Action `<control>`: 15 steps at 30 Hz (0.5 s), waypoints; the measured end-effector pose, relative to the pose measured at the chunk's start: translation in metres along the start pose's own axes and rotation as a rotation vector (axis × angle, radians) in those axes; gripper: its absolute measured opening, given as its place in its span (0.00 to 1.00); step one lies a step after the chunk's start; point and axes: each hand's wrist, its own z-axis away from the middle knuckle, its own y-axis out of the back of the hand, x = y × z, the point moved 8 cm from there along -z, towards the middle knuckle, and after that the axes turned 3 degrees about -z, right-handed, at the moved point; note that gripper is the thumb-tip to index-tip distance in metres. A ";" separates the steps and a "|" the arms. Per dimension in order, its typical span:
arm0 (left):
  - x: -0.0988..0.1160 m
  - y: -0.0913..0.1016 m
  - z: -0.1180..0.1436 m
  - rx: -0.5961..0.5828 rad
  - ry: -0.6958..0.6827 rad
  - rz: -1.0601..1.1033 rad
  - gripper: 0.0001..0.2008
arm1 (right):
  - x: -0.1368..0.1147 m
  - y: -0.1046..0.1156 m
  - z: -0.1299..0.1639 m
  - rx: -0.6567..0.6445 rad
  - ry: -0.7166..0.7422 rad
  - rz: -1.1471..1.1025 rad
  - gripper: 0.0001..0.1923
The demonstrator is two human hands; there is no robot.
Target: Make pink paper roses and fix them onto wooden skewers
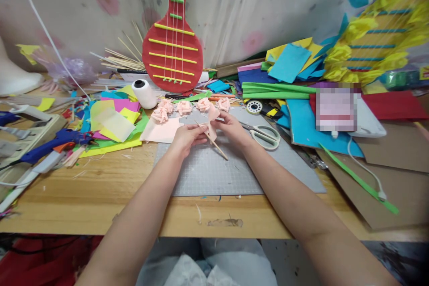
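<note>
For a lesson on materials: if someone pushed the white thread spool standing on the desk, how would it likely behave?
The white thread spool stands upright on its end among paper scraps, so it would probably tip. Once on its rounded side, it could roll. It looks light.
</note>
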 end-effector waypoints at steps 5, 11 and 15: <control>0.005 0.008 -0.001 0.091 -0.049 0.063 0.05 | 0.001 0.002 0.002 0.044 -0.050 -0.057 0.10; 0.012 0.029 -0.005 0.253 -0.138 0.160 0.03 | -0.002 -0.001 0.004 0.105 -0.041 0.123 0.13; 0.014 0.037 -0.009 0.307 -0.149 0.222 0.05 | -0.011 -0.013 0.010 0.080 0.004 0.299 0.13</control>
